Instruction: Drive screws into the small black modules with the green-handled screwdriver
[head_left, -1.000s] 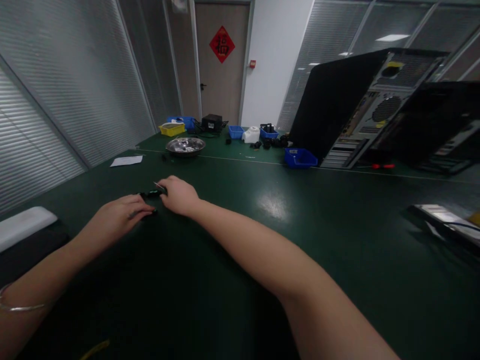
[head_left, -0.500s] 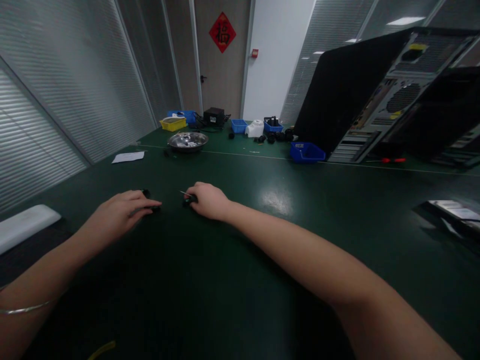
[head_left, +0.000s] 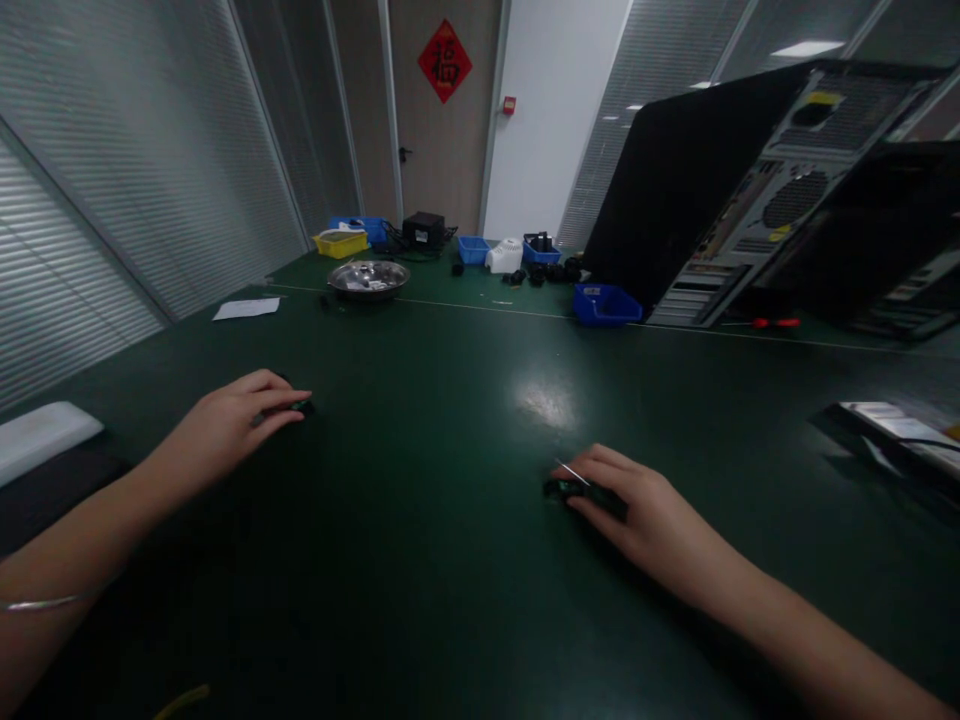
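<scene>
My left hand [head_left: 241, 412] rests low over the green table on the left, fingers and thumb pinched on a small black part [head_left: 304, 406]. Much of that part is hidden by the fingers. To the right of the middle, my right hand [head_left: 637, 500] is closed around another small black part [head_left: 561, 488], which lies at or just above the tabletop. A thin metal rod [head_left: 574, 473] sticks out between its fingers; what it belongs to cannot be made out. The two hands are well apart.
A steel bowl [head_left: 368, 281] with small pieces stands at the back left, near a white paper [head_left: 246, 309]. Blue bin [head_left: 606, 306] and a leaning black computer case [head_left: 675, 190] are at the back right. A white object [head_left: 49, 440] lies at the left edge.
My right hand has swept right and toward me, away from my left hand, carrying the black part and the metal rod. My left hand has barely moved.
</scene>
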